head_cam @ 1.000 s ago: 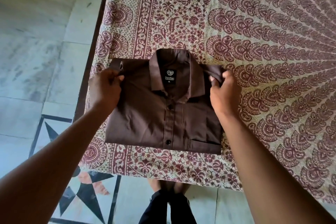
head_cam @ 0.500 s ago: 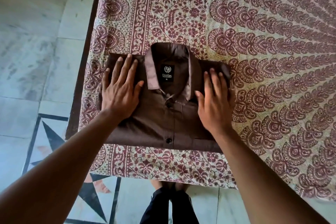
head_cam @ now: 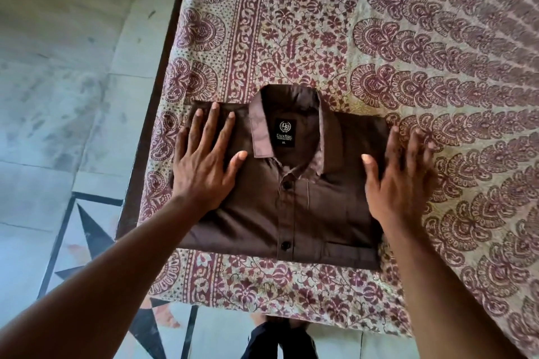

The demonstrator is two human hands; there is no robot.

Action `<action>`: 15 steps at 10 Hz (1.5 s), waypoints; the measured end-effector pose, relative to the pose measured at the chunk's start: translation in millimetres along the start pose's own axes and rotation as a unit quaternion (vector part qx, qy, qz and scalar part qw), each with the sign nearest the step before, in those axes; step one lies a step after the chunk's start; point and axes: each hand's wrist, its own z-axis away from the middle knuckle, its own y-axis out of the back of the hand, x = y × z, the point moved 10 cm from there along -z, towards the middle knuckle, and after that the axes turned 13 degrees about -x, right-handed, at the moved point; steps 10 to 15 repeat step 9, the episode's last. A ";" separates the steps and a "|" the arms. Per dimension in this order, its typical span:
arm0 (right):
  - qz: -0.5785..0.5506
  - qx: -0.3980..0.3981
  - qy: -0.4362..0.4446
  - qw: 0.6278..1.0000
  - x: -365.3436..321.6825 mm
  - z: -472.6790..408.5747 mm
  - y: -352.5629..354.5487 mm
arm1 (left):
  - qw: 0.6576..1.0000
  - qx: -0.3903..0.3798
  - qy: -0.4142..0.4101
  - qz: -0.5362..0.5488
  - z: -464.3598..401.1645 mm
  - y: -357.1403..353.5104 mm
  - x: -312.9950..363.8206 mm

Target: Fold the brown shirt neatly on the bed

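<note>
- Head view. Bed (head_cam: 379,23) covered by a cream sheet printed with maroon floral and paisley motifs; dark frame edge runs along its left side.
- Pale tiled floor (head_cam: 73,96) left of the bed, with a black star inlay (head_cam: 96,236) near the bed's near-left corner. Dark trouser legs (head_cam: 280,341) visible below the bed's near edge.
- Both forearms reach in from the bottom of the view and cover the shirt's left and right near margins.
- Black neck label (head_cam: 285,132) inside the collar: round "DB" emblem, "DuxBac", a smaller line too small to read, "XL".
- Brown shirt (head_cam: 291,213) lies folded into a compact rectangle, front up, collar toward the far side, close to the bed's near-left corner. Placket buttoned with dark buttons; chest pocket at the near right. Fabric smooth, edges straight.
- Left hand (head_cam: 204,166) flat, fingers straight and spread, pressing the shirt's left shoulder area.
- Right hand (head_cam: 399,181) flat, fingers extended, on the shirt's right edge, fingertips blurred, reaching over onto the sheet.
</note>
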 end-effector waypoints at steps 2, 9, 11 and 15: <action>0.002 0.014 0.164 0.986 -62.1 48.1 10.4 | 0.998 0.055 0.018 0.027 40.0 15.6 5.7; 0.023 -0.051 0.056 0.997 3.1 144.1 -37.9 | 0.999 -0.038 0.013 0.031 86.7 -30.2 -2.5; 0.023 -0.051 0.056 0.997 3.1 144.1 -37.9 | 0.999 -0.038 0.013 0.031 86.7 -30.2 -2.5; 0.023 -0.051 0.056 0.997 3.1 144.1 -37.9 | 0.999 -0.038 0.013 0.031 86.7 -30.2 -2.5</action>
